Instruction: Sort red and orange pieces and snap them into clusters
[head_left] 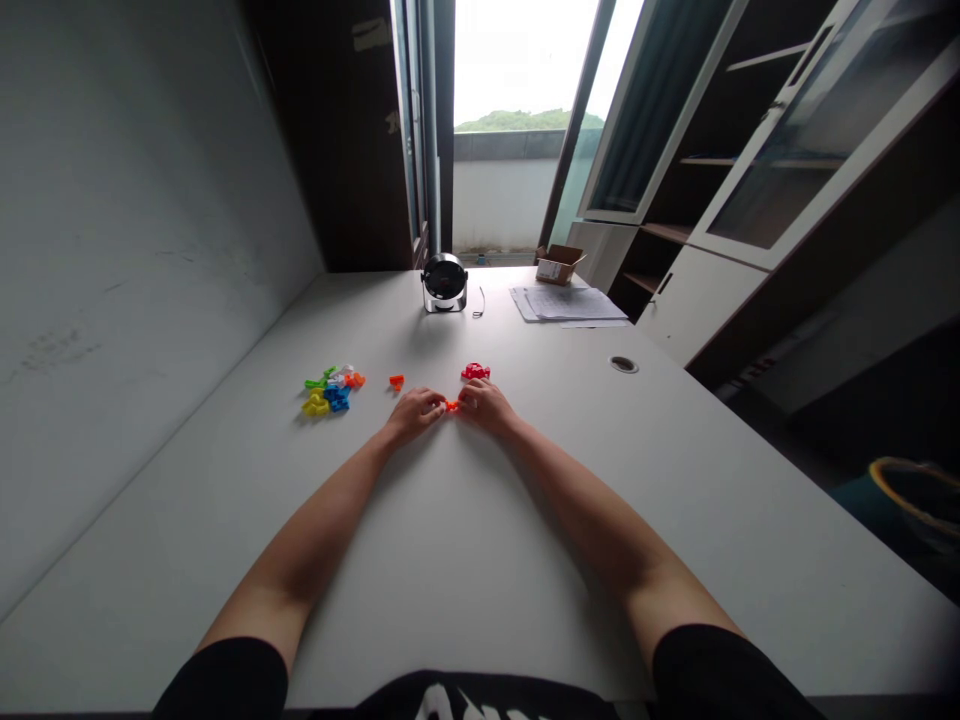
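Observation:
Small orange plastic pieces (451,406) lie between my hands at the middle of the white table. My left hand (417,414) has its fingers closed on their left side, and my right hand (486,407) pinches them from the right. Fingers cover part of the pieces, so I cannot tell how they join. Just beyond my right hand sits a cluster of red plastic pieces (475,371). A single orange piece (397,382) lies beyond my left hand. Farther left is a pile of yellow (316,403), blue (338,398), green, white and orange pieces.
A round black device on a stand (444,280) is at the far side of the table (450,560), beside a short thin cable (480,302). Papers (574,304) and an open cardboard box (559,265) lie back right. A round grommet (623,365) is set nearer the right edge.

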